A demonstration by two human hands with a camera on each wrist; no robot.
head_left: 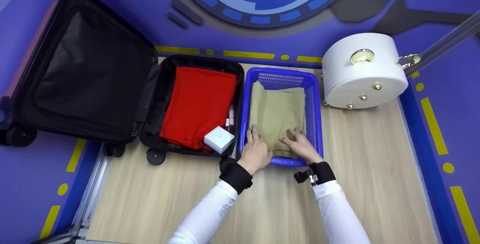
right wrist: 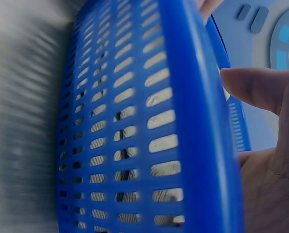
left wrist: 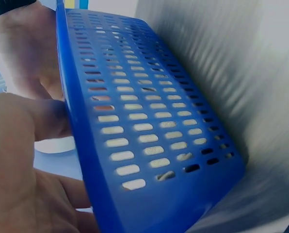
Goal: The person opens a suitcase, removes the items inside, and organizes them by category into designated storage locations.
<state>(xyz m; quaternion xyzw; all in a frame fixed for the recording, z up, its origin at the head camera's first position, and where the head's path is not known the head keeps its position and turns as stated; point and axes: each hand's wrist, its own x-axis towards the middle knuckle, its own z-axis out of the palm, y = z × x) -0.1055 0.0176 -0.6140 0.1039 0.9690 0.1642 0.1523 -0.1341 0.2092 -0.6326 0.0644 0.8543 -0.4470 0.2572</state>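
A beige folded cloth (head_left: 283, 111) lies in the blue plastic basket (head_left: 317, 124), its left side turned up in a fold. My left hand (head_left: 256, 154) reaches over the near left of the basket, with extended fingers touching the cloth. At the near right, my right hand (head_left: 301, 147) rests on the cloth, its thumb spread away from the fingers. In the left wrist view the slotted basket wall (left wrist: 149, 121) hides some of the left fingertips. Similarly, the basket's rim (right wrist: 202, 121) covers part of the right hand in the right wrist view.
Left of the basket stands an open black suitcase (head_left: 150, 144) holding a red folded cloth (head_left: 204, 101), a small white box (head_left: 219, 139) and small tubes (head_left: 231, 117). A white round case (head_left: 360, 68) with gold-coloured fittings is at the back right. Purple walls (head_left: 210, 38) border the wooden table (head_left: 277, 206).
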